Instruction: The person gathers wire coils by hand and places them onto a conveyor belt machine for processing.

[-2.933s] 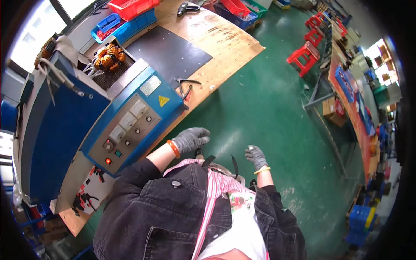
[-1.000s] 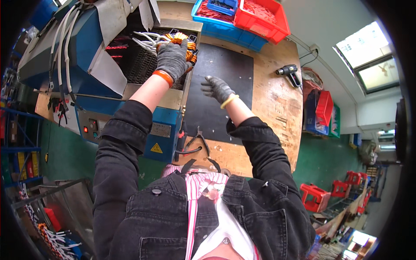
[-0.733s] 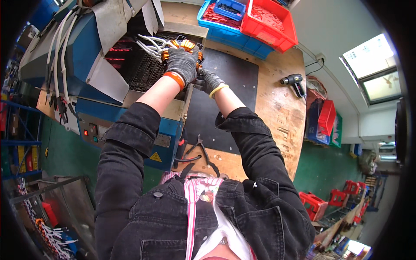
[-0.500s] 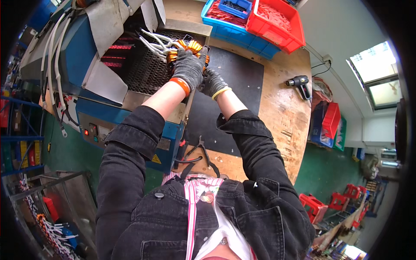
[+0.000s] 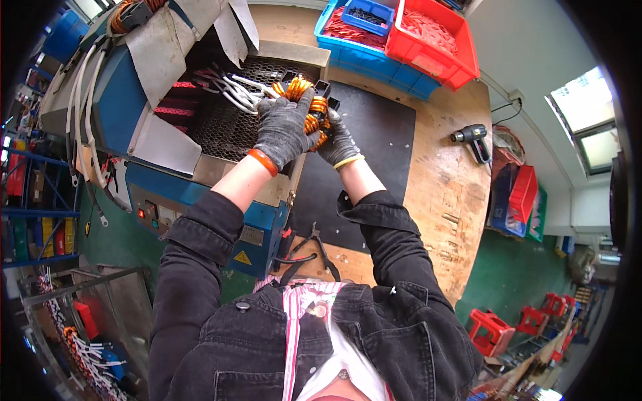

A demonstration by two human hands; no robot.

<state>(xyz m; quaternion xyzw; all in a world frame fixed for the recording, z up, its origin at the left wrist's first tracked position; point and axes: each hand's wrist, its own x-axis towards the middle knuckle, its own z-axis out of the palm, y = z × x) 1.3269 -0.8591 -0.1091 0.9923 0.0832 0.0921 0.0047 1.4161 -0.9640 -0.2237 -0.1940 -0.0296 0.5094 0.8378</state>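
A copper-wound coil (image 5: 318,105) with black plastic end pieces sits at the outer end of a mesh conveyor (image 5: 214,123). White-sleeved leads (image 5: 242,95) run from it back over the mesh toward the oven mouth. My left hand (image 5: 284,130), in a grey glove, is wrapped over the coil's near left side. Gloved as well, my right hand (image 5: 340,142) closes on its right side, with part of the fingers hidden behind the windings. Whether the coil touches the mesh or is lifted cannot be made out.
The blue oven (image 5: 120,93) with pale hanging flaps (image 5: 157,60) stands left. A black mat (image 5: 374,127) covers part of the wooden bench. Farther right lies a heat gun (image 5: 473,140). Red (image 5: 461,63) and blue bins (image 5: 401,73) stand at the back; pliers (image 5: 314,237) lie near me.
The coil has come to the right, toward the conveyor's edge, and turned so more windings show. Both hands moved with it, and the leads slid along the mesh. The view has shifted slightly.
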